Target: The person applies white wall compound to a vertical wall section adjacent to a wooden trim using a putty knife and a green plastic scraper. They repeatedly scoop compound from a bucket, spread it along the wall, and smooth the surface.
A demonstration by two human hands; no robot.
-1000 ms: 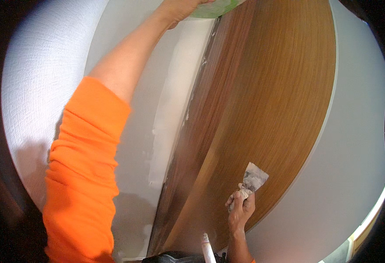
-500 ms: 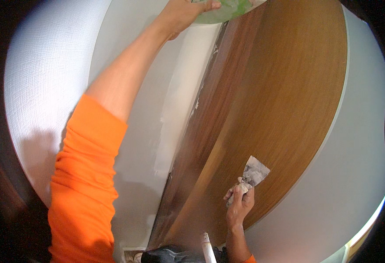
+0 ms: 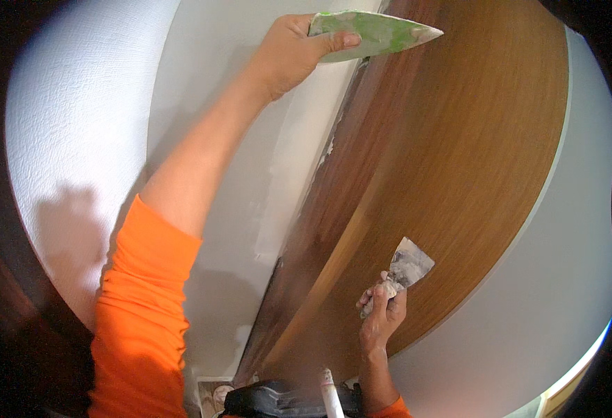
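My left hand (image 3: 295, 52) is raised high against the wall, its thumb pressed on the face of a green pointed plastic spreader (image 3: 382, 35) coated with whitish filler. The spreader spans the pale filler strip (image 3: 306, 125) and the dark brown wood trim (image 3: 369, 132). Whether its lower edge touches the wall, I cannot tell. Lower down, in front of the brown door panel (image 3: 473, 139), my right hand (image 3: 384, 313) is closed round the handle of a putty knife (image 3: 410, 263). Grey-white filler covers its blade, which points up and away from the panel's trim.
A textured white wall (image 3: 76, 118) rises at the left, beside the smooth grey wall strip (image 3: 201, 132). A pale grey surface (image 3: 515, 306) lies beyond the door panel's right edge. At the bottom, a slim white stick (image 3: 331, 397) juts up before dark clothing (image 3: 271, 400).
My left hand and the green spreader have come down, bringing the spreader's whole pointed shape into view. My right hand with the putty knife has risen slightly.
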